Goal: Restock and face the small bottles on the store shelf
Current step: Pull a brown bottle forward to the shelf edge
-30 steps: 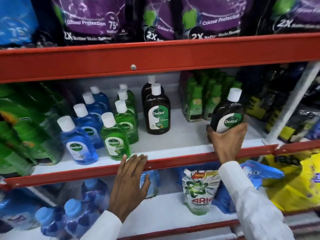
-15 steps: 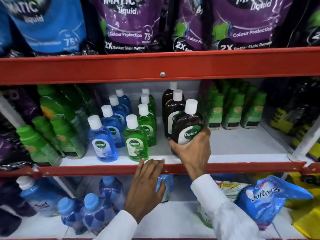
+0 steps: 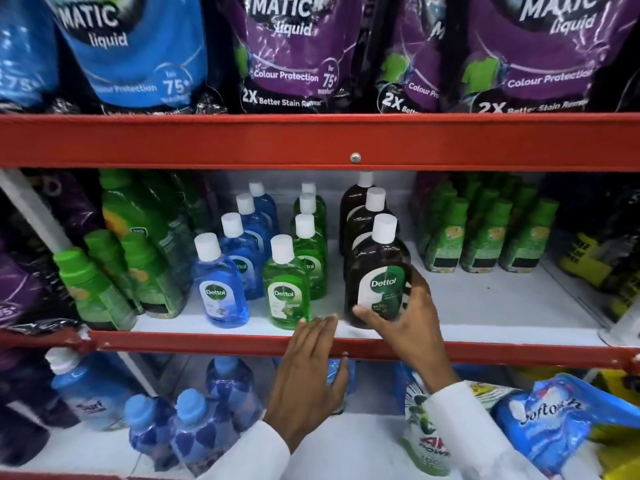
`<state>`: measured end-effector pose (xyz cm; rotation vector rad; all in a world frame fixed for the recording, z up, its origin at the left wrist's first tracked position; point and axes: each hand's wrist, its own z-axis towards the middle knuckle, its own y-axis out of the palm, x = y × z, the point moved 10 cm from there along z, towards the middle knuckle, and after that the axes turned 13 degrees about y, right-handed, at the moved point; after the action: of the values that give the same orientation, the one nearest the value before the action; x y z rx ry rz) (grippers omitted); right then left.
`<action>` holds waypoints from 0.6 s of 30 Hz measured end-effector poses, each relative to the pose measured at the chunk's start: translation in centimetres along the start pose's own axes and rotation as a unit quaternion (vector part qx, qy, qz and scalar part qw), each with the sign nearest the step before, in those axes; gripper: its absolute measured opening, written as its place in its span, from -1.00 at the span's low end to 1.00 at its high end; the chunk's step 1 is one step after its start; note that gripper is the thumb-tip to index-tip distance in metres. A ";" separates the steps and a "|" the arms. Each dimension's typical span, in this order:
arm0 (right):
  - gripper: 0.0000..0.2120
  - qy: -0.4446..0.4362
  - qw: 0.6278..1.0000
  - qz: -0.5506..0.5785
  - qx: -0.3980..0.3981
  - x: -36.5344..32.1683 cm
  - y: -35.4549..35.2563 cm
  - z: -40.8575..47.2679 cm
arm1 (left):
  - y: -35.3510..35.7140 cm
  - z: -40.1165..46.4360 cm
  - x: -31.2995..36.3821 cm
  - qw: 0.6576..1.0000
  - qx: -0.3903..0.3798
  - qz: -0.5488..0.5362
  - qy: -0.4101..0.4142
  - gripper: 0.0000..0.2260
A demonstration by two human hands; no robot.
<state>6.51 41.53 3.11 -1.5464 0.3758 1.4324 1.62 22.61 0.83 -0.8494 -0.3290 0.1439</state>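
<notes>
A brown Dettol bottle (image 3: 379, 271) with a white cap stands at the front of the brown row on the middle shelf (image 3: 485, 306). My right hand (image 3: 405, 320) wraps its lower part, thumb in front and fingers round the right side. Behind it stand two more brown bottles (image 3: 363, 216). To the left run a row of green Dettol bottles (image 3: 285, 289) and a row of blue Dettol bottles (image 3: 221, 289), labels facing out. My left hand (image 3: 311, 368) lies flat, fingers together, against the red shelf lip (image 3: 207, 341), holding nothing.
Green-capped refill bottles (image 3: 485, 237) stand to the right of a bare stretch of shelf, and larger green bottles (image 3: 138, 265) lean at the left. Purple and blue detergent pouches (image 3: 294, 53) fill the upper shelf. Blue bottles (image 3: 194, 424) and pouches sit on the lower shelf.
My right hand carried the brown bottle from the right of the shelf leftward and set it upright at the front of the brown row. The left hand stayed on the shelf lip.
</notes>
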 end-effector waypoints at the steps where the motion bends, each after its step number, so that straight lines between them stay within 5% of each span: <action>1: -0.10 -0.002 0.999 0.000 -0.047 0.5 0.0 0.3 | -0.3 0.5 0.0 1.000 0.016 -0.015 -0.017 -0.47; 7: -0.58 -0.037 0.992 -0.063 -0.106 1.1 -0.8 1.5 | 0.2 4.6 -1.0 0.987 0.051 -0.105 -0.107 -0.63; 18: -0.61 -0.029 0.994 -0.031 -0.104 1.7 -1.5 1.6 | 0.8 6.3 -2.3 0.980 0.079 -0.130 -0.126 -0.75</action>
<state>7.13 44.09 2.47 -1.6617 0.1462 1.5018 -2.65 27.00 3.56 -0.6241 -0.6546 0.0320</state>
